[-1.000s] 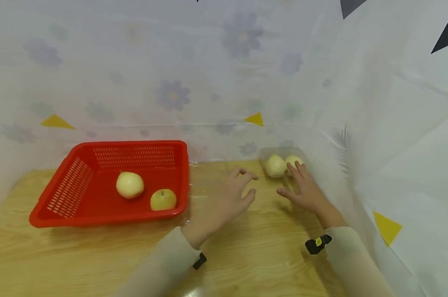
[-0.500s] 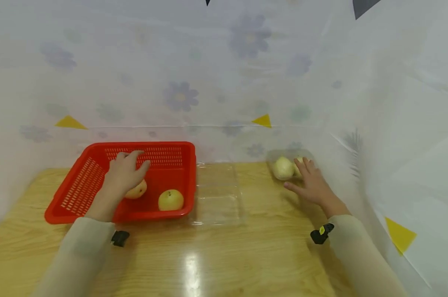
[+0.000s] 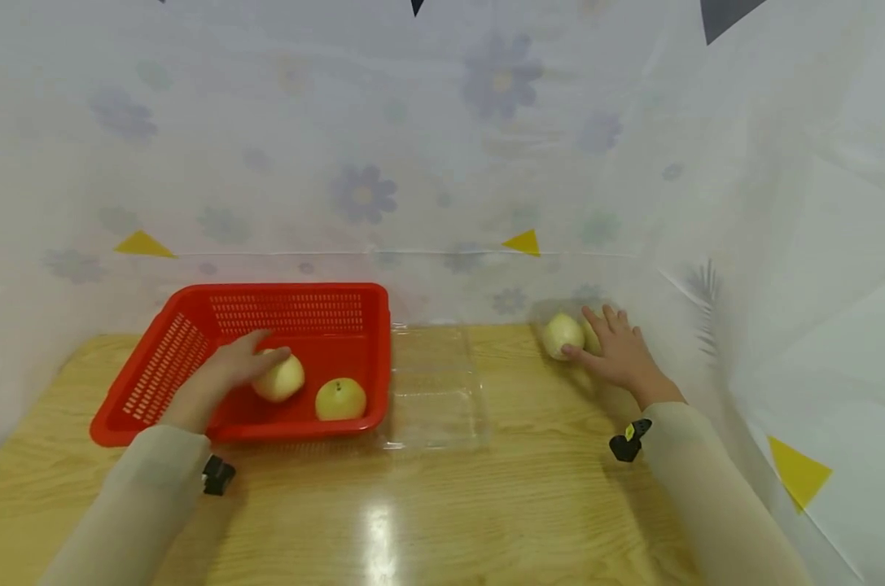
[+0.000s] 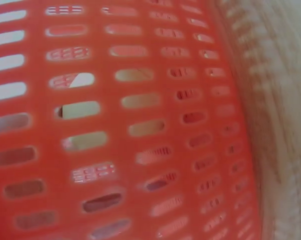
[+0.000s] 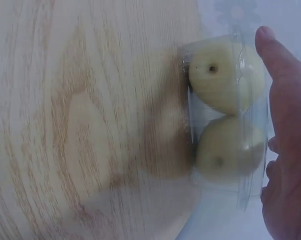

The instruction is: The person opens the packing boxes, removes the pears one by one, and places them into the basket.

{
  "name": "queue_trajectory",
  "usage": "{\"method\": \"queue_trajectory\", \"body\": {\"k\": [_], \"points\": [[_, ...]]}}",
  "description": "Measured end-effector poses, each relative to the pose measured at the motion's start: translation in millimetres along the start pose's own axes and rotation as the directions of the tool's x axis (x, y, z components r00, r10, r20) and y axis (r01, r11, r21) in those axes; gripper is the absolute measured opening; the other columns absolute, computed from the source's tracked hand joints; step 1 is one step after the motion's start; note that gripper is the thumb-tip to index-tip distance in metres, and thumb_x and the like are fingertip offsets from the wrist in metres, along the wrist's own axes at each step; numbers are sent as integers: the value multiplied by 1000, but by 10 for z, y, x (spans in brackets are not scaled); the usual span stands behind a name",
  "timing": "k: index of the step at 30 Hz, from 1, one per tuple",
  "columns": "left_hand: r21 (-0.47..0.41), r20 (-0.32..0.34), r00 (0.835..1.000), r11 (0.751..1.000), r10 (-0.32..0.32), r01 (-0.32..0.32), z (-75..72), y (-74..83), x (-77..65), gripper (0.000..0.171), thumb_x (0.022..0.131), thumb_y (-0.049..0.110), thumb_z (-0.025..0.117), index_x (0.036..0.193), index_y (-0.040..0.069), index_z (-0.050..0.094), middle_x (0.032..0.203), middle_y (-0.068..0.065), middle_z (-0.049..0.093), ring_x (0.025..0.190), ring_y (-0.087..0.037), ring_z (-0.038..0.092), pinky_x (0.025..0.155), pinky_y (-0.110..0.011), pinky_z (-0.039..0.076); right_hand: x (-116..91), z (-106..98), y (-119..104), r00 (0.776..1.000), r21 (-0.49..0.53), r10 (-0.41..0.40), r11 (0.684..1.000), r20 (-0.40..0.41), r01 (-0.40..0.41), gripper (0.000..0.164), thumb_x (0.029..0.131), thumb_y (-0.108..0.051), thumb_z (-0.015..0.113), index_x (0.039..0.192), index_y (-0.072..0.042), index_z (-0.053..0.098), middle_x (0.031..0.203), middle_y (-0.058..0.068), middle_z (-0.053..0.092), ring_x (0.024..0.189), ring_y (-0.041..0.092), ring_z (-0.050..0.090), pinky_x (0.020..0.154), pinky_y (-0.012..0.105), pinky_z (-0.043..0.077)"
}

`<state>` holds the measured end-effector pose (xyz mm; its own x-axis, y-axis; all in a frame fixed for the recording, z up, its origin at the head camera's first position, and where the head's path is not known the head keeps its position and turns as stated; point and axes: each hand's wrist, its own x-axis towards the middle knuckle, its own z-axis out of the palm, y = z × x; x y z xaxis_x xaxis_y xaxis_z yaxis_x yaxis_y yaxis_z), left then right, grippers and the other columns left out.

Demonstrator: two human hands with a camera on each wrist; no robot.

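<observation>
In the head view, a red plastic basket (image 3: 303,435) holds two pale yellow pears. My left hand (image 3: 218,376) reaches into it, thumb and fingers around the left pear (image 3: 281,381). Beside that lies the other pear (image 3: 342,400). In the left wrist view the basket wall (image 4: 115,117) covers most of the picture and hides the hand's grip. My right hand (image 3: 619,352) rests with spread fingers on a clear plastic box (image 5: 243,192) at the back right. Two more pears, a left one (image 3: 562,336) and a right one (image 5: 223,75), sit inside that box.
A clear plastic tray or lid (image 3: 438,399) lies flat against the basket's right side. The wooden table (image 3: 501,505) runs back to a flowered white sheet (image 3: 442,163). Another white sheet (image 3: 801,285) hangs close on the right.
My left hand has swung left from the table's middle over the basket, then come down onto the left pear. My right hand has stayed at the clear box.
</observation>
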<state>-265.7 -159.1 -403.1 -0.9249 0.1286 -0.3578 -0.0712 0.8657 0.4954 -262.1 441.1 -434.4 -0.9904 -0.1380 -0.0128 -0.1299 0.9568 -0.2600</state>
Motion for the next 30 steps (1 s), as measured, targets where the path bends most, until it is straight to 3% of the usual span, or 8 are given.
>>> {"method": "queue_trajectory", "body": {"k": [5,14,20,30], "points": [[-28,6,999,999,45,-45,21,23,-37,80,100,49,50,154,-4,23,154,-36,23,137,-58,26,109,-70,28,13,17,25,1000,-18,21,1000,6,-21,96,93,-69,48,161,-11,12,161,33,-1,145,59,-5,110,77,0],[-22,-4,989,988,150,-150,72,120,-171,87,89,38,72,152,-3,28,136,-33,49,117,-46,50,97,-63,44,42,48,46,999,-43,40,998,19,-40,96,91,-73,45,161,-16,13,162,33,-1,145,58,-5,110,77,-2],[4,-26,973,973,230,-230,144,154,-278,58,85,33,79,128,-1,60,123,-25,61,109,-41,54,92,-59,48,52,94,28,999,-65,46,997,-13,-47,96,92,-73,44,161,-16,13,161,35,2,145,59,-2,109,78,0],[20,-35,957,957,288,-288,229,163,-396,47,86,34,78,120,5,65,124,-20,63,113,-39,56,94,-60,47,-22,185,-73,995,-47,90,995,-47,-92,97,90,-75,46,161,-15,15,160,35,3,145,58,-1,110,77,1]]}}
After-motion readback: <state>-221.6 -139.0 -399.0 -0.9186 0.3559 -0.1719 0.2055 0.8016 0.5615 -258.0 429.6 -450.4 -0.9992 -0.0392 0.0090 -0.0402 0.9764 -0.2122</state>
